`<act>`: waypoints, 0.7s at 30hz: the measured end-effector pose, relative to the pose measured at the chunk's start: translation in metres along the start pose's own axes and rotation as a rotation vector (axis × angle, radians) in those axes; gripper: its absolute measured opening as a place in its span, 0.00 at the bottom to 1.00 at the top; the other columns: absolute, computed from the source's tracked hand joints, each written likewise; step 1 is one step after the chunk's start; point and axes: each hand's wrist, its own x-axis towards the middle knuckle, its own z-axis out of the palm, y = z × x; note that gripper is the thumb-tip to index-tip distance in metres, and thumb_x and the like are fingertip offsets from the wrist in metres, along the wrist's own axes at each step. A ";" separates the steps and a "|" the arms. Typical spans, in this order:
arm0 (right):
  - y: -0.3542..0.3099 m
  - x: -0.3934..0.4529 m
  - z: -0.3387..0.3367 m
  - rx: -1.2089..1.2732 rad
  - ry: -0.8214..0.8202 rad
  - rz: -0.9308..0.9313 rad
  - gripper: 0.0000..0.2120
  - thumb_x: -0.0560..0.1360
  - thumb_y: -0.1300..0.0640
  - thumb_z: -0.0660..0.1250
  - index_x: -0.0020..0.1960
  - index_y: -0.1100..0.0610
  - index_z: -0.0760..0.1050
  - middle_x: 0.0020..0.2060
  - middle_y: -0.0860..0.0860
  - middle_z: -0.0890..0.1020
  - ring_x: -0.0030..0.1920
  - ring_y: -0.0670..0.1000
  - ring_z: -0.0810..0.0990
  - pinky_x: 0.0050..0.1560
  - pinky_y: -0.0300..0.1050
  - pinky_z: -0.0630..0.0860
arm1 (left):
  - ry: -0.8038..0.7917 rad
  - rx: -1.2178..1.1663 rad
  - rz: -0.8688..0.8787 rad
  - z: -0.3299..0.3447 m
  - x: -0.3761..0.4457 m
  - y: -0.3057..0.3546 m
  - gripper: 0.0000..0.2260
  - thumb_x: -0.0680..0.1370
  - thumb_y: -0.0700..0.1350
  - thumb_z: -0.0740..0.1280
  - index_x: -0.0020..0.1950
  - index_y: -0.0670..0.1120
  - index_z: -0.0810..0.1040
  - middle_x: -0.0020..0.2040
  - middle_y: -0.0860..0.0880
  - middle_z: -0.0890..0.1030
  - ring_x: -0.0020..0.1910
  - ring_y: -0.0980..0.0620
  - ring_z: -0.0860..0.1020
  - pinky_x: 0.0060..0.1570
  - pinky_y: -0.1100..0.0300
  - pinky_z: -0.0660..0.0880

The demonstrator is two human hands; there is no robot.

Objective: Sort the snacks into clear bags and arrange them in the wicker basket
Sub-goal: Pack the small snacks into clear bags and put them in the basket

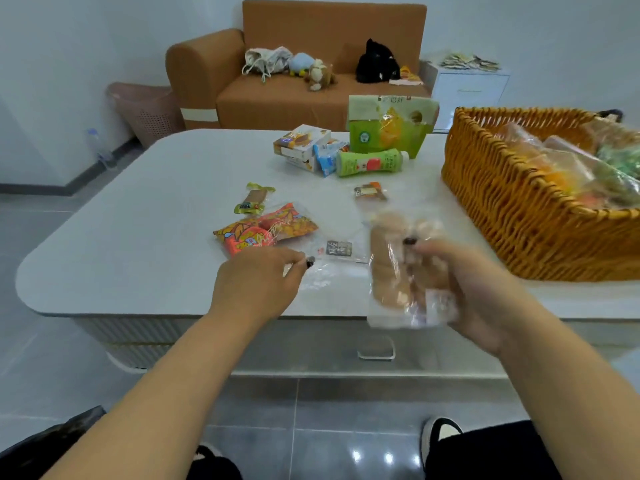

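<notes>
My right hand (471, 292) grips a clear bag of tan round biscuits (391, 268), held upright over the table's front edge. My left hand (256, 285) pinches the edge of a flat clear bag (329, 268) lying on the white table (138, 220). An orange snack pack (266, 230) lies just beyond my left hand. A wicker basket (512, 209) stands at the right with several filled clear bags (568, 168) inside.
Further back lie a green-and-gold wrapped snack (254, 199), a small brown snack (370, 192), a green bottle (370, 163) on its side, small boxes (301, 143) and a green pouch (388, 123). A brown sofa (294, 95) stands behind the table.
</notes>
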 end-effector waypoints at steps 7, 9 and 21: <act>0.025 0.011 0.012 -0.163 -0.040 0.338 0.02 0.75 0.62 0.65 0.46 0.60 0.76 0.40 0.57 0.83 0.36 0.55 0.81 0.37 0.46 0.79 | 0.145 -0.111 0.022 -0.001 -0.004 0.006 0.14 0.80 0.50 0.63 0.35 0.51 0.80 0.29 0.51 0.76 0.35 0.48 0.73 0.32 0.60 0.68; 0.033 0.022 0.021 -0.125 -0.001 0.314 0.03 0.76 0.62 0.64 0.47 0.60 0.76 0.40 0.56 0.82 0.37 0.55 0.80 0.38 0.46 0.77 | 0.188 -0.079 0.088 0.001 -0.008 0.007 0.14 0.79 0.50 0.63 0.35 0.50 0.80 0.27 0.50 0.75 0.32 0.48 0.70 0.30 0.60 0.66; 0.069 0.048 0.053 0.041 0.249 0.156 0.10 0.74 0.69 0.59 0.37 0.61 0.73 0.21 0.51 0.74 0.21 0.47 0.74 0.27 0.38 0.70 | 0.327 0.209 0.406 0.019 -0.026 0.019 0.14 0.74 0.49 0.61 0.29 0.48 0.76 0.21 0.50 0.72 0.20 0.47 0.71 0.23 0.65 0.54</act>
